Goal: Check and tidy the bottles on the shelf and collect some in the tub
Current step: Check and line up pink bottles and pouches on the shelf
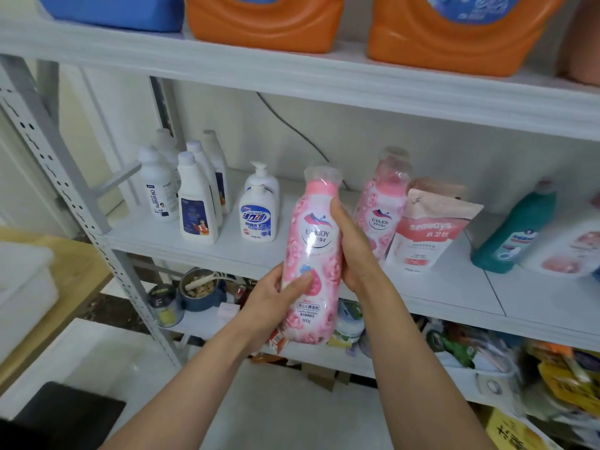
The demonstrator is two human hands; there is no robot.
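Observation:
I hold a pink rose-patterned detergent bottle [311, 251] upright in front of the middle shelf [454, 287], its label facing me. My left hand [276, 297] grips its lower left side, thumb across the front. My right hand [354, 251] wraps round its right side below the pink cap. A second identical pink bottle [383, 203] stands on the shelf behind. A white tub [22, 287] sits at the far left on a wooden table.
On the middle shelf stand several white bottles [194, 203], pump bottles [258, 212], a pink refill pouch [428, 228] and a teal bottle [513, 235]. Orange jugs [454, 30] and a blue one [113, 11] sit above. The lower shelf holds cluttered jars and packets.

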